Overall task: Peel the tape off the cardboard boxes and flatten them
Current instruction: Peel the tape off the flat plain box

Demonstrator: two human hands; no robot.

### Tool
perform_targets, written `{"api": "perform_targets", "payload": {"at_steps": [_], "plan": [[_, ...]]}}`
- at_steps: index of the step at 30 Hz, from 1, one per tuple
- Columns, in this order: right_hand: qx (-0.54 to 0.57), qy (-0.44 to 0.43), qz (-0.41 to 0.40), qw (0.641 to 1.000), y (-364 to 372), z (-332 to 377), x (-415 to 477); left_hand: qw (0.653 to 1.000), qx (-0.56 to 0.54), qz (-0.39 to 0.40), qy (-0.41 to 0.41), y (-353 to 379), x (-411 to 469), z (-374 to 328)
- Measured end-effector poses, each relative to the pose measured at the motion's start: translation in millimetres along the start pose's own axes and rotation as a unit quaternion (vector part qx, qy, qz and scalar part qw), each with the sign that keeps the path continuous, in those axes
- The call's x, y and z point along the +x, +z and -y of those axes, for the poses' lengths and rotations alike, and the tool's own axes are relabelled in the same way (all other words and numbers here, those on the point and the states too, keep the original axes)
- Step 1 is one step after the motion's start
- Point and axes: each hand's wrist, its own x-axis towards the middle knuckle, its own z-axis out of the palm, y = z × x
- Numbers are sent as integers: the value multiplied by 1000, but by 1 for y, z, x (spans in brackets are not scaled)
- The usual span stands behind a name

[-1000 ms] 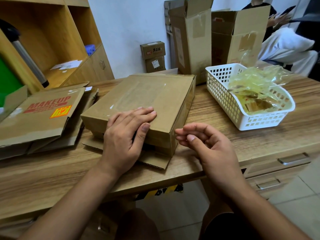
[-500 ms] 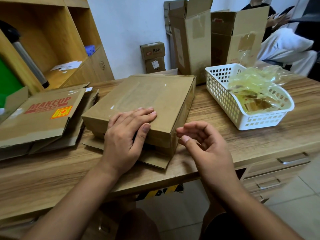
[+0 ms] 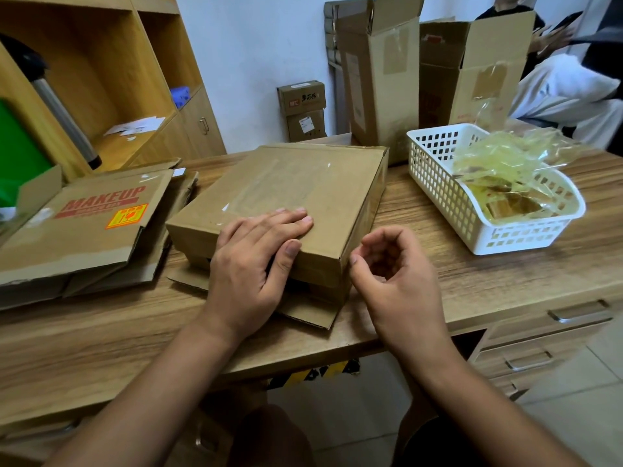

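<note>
At frame centre, the flat brown cardboard box (image 3: 290,197) is pressed onto the wooden counter (image 3: 488,274) by the flat-fingered left hand (image 3: 251,264). The empty, loosely curled right hand (image 3: 394,281) has been brought up to its near corner, so tape-picking seems imminent.

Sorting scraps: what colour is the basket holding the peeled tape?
White, a plastic basket with square holes; clearest in the head view.

A shallow brown cardboard box (image 3: 337,203) lay centre frame, clear tape (image 3: 269,192) across its top. Flattened boxes (image 3: 84,237) lay stacked at left; two tall opened boxes (image 3: 387,96) stood upper right.
</note>
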Motion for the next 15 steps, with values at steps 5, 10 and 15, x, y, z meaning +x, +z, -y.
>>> {"api": "perform_targets", "payload": {"at_steps": [5,10,15], "plan": [[16,6,14,1000,-1,-1,-2,1000,-1,2,2,0,0,1],[89,19,23,996,-8,0,-14,1000,-6,1,4,1,0,2],[72,32,41,996,-12,-3,-20,1000,-8,0,1,1,-1,1]]}}
